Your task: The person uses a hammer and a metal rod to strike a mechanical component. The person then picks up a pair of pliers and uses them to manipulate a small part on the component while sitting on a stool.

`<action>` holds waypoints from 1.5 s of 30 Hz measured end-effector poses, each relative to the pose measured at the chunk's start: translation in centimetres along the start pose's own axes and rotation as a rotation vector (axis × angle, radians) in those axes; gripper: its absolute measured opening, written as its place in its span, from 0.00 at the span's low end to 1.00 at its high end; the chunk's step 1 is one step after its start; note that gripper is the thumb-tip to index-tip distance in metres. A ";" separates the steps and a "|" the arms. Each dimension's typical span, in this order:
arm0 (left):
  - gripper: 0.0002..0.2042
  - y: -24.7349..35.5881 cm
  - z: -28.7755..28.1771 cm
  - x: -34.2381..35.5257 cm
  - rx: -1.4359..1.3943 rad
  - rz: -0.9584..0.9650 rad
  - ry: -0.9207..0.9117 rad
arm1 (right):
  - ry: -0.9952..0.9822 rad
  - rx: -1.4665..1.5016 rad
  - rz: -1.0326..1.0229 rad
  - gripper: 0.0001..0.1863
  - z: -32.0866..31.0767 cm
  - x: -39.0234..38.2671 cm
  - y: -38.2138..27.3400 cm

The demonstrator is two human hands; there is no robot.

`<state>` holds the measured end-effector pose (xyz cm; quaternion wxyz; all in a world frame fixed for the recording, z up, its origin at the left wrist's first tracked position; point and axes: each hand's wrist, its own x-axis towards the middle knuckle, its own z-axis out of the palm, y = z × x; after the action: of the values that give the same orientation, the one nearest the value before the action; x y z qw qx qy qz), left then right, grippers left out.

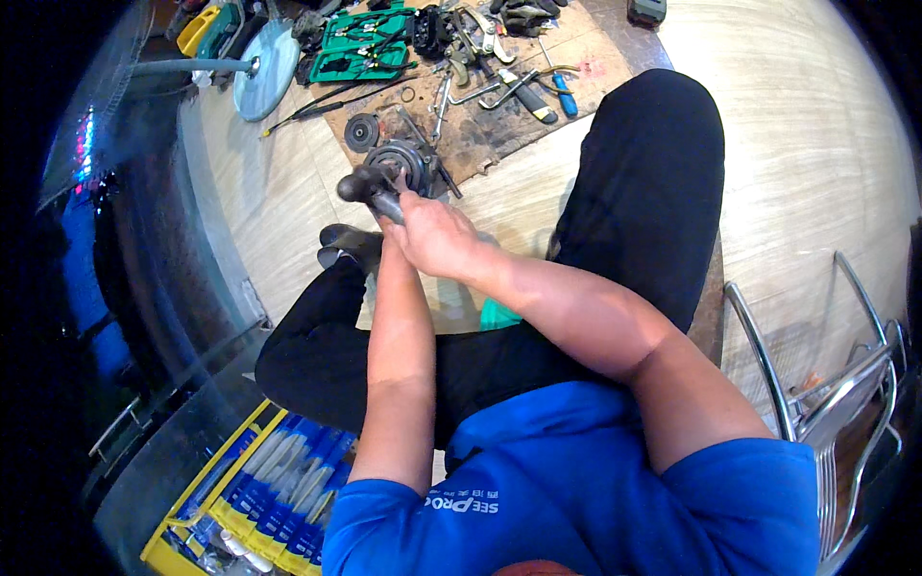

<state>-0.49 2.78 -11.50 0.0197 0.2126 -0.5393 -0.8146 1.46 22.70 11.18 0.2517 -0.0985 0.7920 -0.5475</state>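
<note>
My right hand point(437, 235) is closed round a dark hammer point(357, 184) with a rounded head, held over a round ringed metal part point(415, 161) at the near edge of the board. Under it, my left hand point(392, 228) reaches up to the same spot. Most of its fingers are hidden behind the right hand and the hammer, so I cannot tell what they grip. A smaller dark disc point(362, 132) lies just beyond, to the left. Beside the ringed part is a thin metal bar point(448, 180).
Tools crowd the stained board point(499, 144): a green tool case point(360, 43), wrenches, pliers and a blue-handled screwdriver point(565, 96). A round-based stand point(267, 72) is at the far left. A metal chair point(826, 403) stands right, a yellow rack of blue packages point(279, 480) near left.
</note>
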 end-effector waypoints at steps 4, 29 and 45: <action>0.16 1.5 -0.8 -1.7 0.074 0.010 0.012 | 0.057 0.010 -0.053 0.37 0.4 -0.5 0.2; 0.14 5.0 1.6 -1.0 0.546 0.109 0.142 | -0.007 0.008 0.067 0.29 -0.4 -0.3 -0.3; 0.13 7.5 4.4 -1.8 0.819 0.203 0.224 | 0.068 0.060 0.031 0.19 -0.8 -0.2 -0.5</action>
<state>-1.99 3.93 -2.78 0.0722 0.2357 -0.8307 -0.4992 1.20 23.21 11.95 0.2359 -0.0601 0.7847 -0.5701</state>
